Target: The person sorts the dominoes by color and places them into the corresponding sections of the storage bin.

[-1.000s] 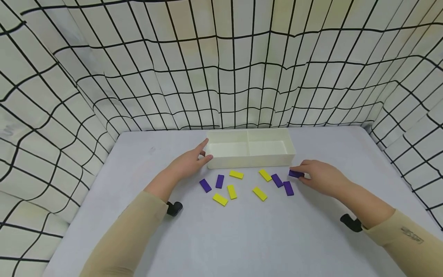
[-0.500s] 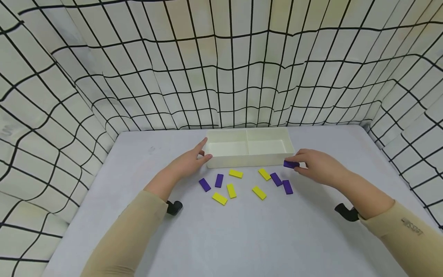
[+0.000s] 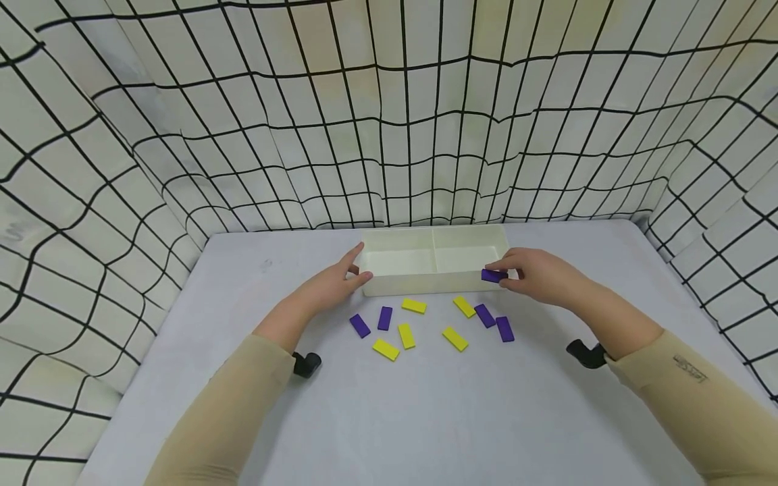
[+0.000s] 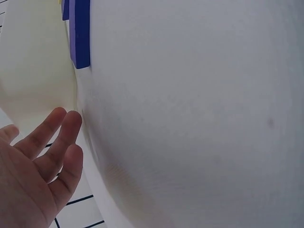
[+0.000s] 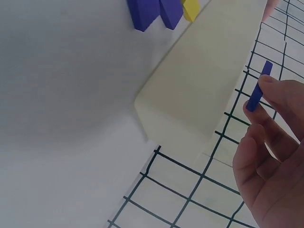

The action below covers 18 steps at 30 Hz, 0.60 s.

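Observation:
A white two-compartment box (image 3: 425, 283) stands at the back of the table. My right hand (image 3: 541, 275) pinches a purple block (image 3: 494, 276) between thumb and fingers, over the front wall near the right compartment. In the right wrist view the same purple block (image 5: 259, 87) shows edge-on between the fingertips, above the level of the box's rim. My left hand (image 3: 328, 289) lies at the box's left end, forefinger and thumb extended at its wall. The left wrist view shows that hand (image 4: 42, 166) with fingers loosely spread, holding nothing.
In front of the box lie several yellow blocks (image 3: 455, 339) and several purple blocks (image 3: 360, 326) on the white table (image 3: 389, 418). Two purple ones and a yellow one sit close together at the right. A black grid net over white sheeting (image 3: 395, 145) encloses the back and sides.
My right hand has lifted the purple block from beside the box's front right corner and carried it left and up to the front rim. The left hand stays where it was.

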Each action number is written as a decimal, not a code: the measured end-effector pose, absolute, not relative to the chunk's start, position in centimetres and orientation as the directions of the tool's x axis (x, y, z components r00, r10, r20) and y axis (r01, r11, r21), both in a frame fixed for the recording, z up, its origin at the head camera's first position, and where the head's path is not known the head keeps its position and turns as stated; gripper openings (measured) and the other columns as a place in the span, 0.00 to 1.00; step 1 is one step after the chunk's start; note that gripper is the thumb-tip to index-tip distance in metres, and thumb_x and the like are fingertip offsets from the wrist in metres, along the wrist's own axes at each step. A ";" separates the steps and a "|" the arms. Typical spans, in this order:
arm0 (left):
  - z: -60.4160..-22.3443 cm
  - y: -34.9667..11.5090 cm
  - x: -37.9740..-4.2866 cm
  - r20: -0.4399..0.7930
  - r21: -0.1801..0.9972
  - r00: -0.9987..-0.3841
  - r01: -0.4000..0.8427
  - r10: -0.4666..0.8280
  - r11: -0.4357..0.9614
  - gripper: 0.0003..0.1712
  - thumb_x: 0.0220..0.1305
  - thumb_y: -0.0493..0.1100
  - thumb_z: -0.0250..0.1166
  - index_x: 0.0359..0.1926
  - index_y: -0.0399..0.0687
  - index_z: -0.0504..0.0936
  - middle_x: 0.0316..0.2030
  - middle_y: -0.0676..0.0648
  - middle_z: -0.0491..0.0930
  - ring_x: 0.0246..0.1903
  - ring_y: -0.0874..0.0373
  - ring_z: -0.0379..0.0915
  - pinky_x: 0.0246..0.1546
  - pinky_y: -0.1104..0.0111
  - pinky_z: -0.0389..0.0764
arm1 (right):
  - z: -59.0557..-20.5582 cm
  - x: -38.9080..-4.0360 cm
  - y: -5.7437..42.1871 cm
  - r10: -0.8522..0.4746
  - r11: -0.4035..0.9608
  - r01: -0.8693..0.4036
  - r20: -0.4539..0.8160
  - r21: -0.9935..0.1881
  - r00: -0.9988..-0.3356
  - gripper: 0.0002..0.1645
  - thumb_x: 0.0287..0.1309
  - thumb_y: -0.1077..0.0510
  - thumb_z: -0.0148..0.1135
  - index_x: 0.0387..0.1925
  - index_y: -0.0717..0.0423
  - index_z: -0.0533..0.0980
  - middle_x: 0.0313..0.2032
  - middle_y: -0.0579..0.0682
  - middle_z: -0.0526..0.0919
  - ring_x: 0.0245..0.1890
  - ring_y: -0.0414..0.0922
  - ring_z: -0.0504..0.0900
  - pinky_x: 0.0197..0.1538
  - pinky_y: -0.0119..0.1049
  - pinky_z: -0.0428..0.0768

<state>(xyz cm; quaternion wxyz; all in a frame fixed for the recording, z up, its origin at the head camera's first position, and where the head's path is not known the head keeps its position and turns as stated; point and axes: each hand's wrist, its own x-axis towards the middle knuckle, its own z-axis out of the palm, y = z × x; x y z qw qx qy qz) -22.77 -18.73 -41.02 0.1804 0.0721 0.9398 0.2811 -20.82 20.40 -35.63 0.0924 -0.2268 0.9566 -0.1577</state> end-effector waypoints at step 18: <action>-41.2 -19.2 -23.1 -0.292 0.618 -0.919 0.029 0.264 0.786 0.46 0.71 0.66 0.53 0.78 0.74 0.36 0.68 0.43 0.66 0.53 0.49 0.77 0.60 0.43 0.67 | -35.1 -24.4 16.4 -0.533 0.800 -0.449 -0.126 -0.397 -0.837 0.21 0.62 0.57 0.68 0.57 0.45 0.82 0.43 0.43 0.81 0.39 0.46 0.75 0.42 0.40 0.76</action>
